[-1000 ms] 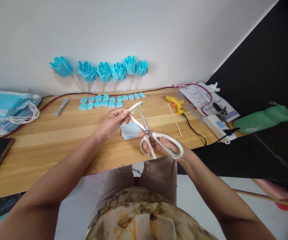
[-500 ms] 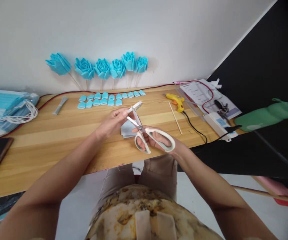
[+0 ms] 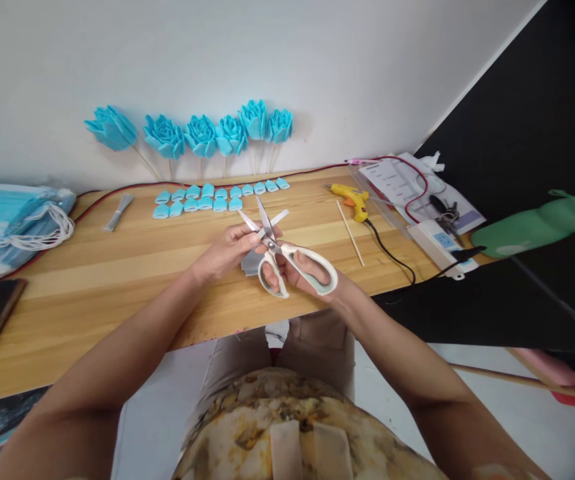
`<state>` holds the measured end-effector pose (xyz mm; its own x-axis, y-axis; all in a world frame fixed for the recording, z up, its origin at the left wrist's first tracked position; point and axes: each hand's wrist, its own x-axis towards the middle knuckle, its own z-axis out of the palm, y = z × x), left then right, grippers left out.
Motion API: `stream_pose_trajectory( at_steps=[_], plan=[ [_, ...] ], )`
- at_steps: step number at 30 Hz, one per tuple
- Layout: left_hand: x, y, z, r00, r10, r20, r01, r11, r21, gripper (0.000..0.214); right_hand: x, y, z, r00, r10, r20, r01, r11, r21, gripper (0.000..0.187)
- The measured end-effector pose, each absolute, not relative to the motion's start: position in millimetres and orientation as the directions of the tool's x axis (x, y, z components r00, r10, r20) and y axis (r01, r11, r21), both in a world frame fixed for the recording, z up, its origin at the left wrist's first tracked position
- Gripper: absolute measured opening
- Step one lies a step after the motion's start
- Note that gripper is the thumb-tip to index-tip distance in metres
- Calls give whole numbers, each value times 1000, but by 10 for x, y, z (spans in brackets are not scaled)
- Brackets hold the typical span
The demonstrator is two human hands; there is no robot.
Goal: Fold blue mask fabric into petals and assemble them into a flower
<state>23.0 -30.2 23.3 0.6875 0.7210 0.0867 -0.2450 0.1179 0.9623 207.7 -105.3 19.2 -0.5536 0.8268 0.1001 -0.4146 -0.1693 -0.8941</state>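
Observation:
My right hand [image 3: 301,272] grips scissors [image 3: 271,247] with off-white handles, the fingers through the loops. Their blades are spread and point away from me. My left hand [image 3: 231,248] pinches a narrow whitish strip [image 3: 280,217], whose free end sticks out to the right past the blades. The strip runs across the blades near the pivot; whether it lies between them I cannot tell. Under the hands, partly hidden, a pale grey-blue piece [image 3: 251,263] lies on the wooden table [image 3: 167,267].
Folded blue pieces [image 3: 206,203] lie in rows behind my hands. Several blue flowers on sticks [image 3: 200,137] lean against the wall. To the right are a thin stick [image 3: 350,233], a yellow glue gun [image 3: 354,201], a power strip [image 3: 436,247] and a green bottle [image 3: 537,225]. Blue masks [image 3: 7,217] lie left.
Both hands have come closer together, and the scissors have shifted left and slightly away from me. The strip, earlier curving up beyond the blade, now juts out to the right of the blades.

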Motion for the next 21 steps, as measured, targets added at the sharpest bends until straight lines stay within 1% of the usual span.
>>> stream_pose_trajectory(
  at_steps=[3, 6, 10, 15, 19, 21],
  plan=[
    [237, -300, 201, 700, 702, 130, -281, 104, 954, 45, 2082, -1062, 192, -539, 836, 99, -437, -177, -882, 53],
    [237, -284, 159, 700, 697, 158, -303, 89, 949, 32, 2097, -1076, 215, -521, 850, 84, -480, -210, -852, 46],
    [223, -258, 151, 713, 682, 166, -297, 79, 952, 22, 2141, -1097, 250, -500, 864, 59, -508, -237, -828, 46],
    [223, -275, 209, 697, 706, 126, -292, 120, 949, 27, 2170, -1123, 253, -480, 877, 35, -495, -238, -836, 49],
    [228, -284, 198, 662, 746, 74, -200, 81, 976, 31, 2153, -1149, 248, -486, 874, 23, -428, -215, -878, 50],
    [226, -271, 176, 637, 767, 73, -175, 52, 983, 32, 2148, -1159, 257, -480, 877, 1, -381, -208, -901, 51]
  ],
)
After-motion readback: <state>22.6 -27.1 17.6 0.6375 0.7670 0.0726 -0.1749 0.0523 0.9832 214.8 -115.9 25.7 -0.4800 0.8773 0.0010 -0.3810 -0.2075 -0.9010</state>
